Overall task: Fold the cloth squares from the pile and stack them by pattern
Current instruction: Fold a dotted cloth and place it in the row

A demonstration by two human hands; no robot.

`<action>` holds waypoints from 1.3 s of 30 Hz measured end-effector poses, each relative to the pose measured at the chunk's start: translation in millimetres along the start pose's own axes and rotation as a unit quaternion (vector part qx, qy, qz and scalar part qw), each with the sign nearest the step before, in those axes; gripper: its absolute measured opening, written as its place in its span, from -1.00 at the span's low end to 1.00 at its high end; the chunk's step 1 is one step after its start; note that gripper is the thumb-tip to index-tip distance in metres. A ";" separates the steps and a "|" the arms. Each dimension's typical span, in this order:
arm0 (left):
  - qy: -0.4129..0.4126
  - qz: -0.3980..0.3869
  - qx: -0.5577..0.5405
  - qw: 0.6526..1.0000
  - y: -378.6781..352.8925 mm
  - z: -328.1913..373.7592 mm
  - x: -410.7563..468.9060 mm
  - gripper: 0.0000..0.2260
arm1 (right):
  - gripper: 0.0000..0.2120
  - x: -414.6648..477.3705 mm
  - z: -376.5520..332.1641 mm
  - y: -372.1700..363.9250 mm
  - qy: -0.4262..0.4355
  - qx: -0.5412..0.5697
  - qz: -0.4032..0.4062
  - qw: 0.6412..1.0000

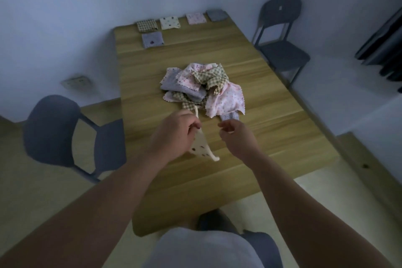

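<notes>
A loose pile of cloth squares [204, 87] in pink floral, grey and green check lies mid-table. My left hand [174, 132] pinches a cream cloth with dark spots [202, 148], which hangs down from the fingers above the table. My right hand [236, 135] hovers just right of it, fingers curled, holding nothing that I can see. Folded squares lie at the far edge: green check [147, 25], cream spotted [170, 22], pink [196, 18], grey [216, 15], and a grey one with dark marks [152, 39] in front.
The wooden table [272, 128] runs away from me toward the wall. A dark chair [58, 135] stands at its left, another chair [280, 35] at the far right. Dark flat items [385, 45] lean at the right edge.
</notes>
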State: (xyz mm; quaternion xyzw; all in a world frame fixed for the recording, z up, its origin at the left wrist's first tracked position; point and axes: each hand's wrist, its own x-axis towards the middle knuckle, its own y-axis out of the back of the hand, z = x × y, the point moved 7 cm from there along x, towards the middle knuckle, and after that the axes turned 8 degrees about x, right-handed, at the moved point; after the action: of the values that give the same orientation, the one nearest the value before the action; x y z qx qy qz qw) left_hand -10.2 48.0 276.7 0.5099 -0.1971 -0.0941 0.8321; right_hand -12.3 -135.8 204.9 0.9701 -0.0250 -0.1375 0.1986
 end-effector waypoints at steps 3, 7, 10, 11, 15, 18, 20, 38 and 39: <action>0.020 0.028 0.003 0.999 6.4 20.4 -21.1 -0.83 | -0.65 -14.5 -13.7 0.1 0.056 0.005 -0.049 0.997; 0.059 0.034 0.014 0.998 -1.8 26.3 -18.9 -0.66 | -0.36 3.3 -22.8 -14.0 0.113 0.066 -0.128 0.983; 0.079 0.060 0.001 0.995 -7.3 19.8 -14.8 -0.68 | -0.39 20.6 -25.9 -30.6 0.115 0.112 -0.202 0.966; 0.088 0.079 -0.001 0.993 -16.7 15.7 -15.3 -0.68 | -0.43 27.9 -20.8 -38.8 0.118 0.143 -0.240 0.953; 0.130 0.136 -0.008 0.982 -91.1 -9.2 -38.0 -0.71 | -0.69 54.4 35.3 -64.8 0.128 0.187 -0.298 0.927; 0.155 0.173 0.061 0.971 -137.6 -15.8 -58.7 -0.74 | -0.91 67.8 79.2 -63.1 0.169 0.114 -0.244 0.948; 0.174 0.173 0.115 0.963 -142.0 -25.8 -62.0 -0.74 | -0.92 73.9 84.4 -57.1 0.198 0.078 -0.212 0.954; 0.170 0.209 0.218 0.938 -85.1 85.9 -141.4 -0.82 | -0.79 -66.7 67.2 89.0 0.325 0.128 -0.071 0.934; 0.176 0.217 0.183 0.942 -85.7 84.0 -140.2 -0.83 | -0.79 -65.1 69.3 94.4 0.318 0.131 -0.070 0.936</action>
State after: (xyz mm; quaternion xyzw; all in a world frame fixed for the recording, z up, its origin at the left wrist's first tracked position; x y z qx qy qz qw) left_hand -168.8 -9.7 202.1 0.6068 -0.1675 0.2178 0.7458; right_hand -93.5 -242.1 197.4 0.9799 0.0895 0.1689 0.0571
